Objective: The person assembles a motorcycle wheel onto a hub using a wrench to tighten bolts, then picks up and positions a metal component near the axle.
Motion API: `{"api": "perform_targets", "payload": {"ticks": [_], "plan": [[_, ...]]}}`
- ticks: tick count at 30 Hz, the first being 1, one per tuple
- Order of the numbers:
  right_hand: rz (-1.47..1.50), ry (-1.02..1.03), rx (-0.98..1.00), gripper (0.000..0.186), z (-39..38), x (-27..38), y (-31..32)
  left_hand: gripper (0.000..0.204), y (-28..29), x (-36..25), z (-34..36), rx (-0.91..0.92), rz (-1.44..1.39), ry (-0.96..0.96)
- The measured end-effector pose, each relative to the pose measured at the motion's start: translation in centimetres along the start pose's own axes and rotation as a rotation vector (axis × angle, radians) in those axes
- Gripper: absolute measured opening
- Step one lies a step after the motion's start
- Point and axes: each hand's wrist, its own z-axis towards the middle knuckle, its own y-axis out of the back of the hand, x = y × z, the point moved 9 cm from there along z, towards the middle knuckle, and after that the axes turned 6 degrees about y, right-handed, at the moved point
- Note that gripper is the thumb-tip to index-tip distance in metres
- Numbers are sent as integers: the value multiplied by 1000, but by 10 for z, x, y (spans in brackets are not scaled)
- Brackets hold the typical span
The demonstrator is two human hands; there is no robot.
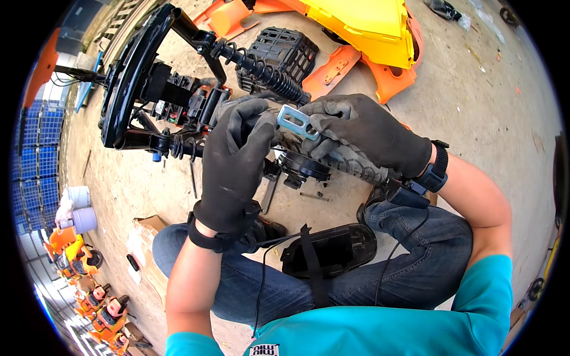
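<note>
A small bluish metal plate with slots [293, 120] is pinched by my right hand [377, 133], which wears a black work glove. At its other end is my gloved left hand [234, 163], thumb and fingers drawn together; what they hold, if anything, is hidden. Just below my hands sits a black round hub [303, 166], and a grey-black tyre [356, 168] runs under my right hand. To the left stands a black tubular vehicle frame [113, 118], with a coil-spring shock absorber [261, 71] reaching toward my fingers.
A loose spring [314, 196] lies on the concrete floor. Between my bent legs is a black oval tray [362, 243]. Beyond are a black slatted crate [279, 53], a yellow body panel [362, 26] and orange panels [332, 71]. Cardboard [148, 243] lies at the left.
</note>
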Motion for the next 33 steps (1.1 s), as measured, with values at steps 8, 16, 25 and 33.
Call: {"api": "perform_targets", "payload": {"ticks": [8, 16, 25, 33], "plan": [[137, -128, 134, 39, -4, -3, -15, 22, -4, 5, 1, 168, 44, 57], [113, -44, 93, 40, -5, 7, -10, 27, 0, 7, 4, 95, -6, 42], [-33, 63, 45, 39, -3, 9, -4, 28, -1, 7, 5, 121, -42, 45], [-79, 48, 6, 50, -8, 11, -10, 26, -2, 8, 3, 126, -81, 48]]}}
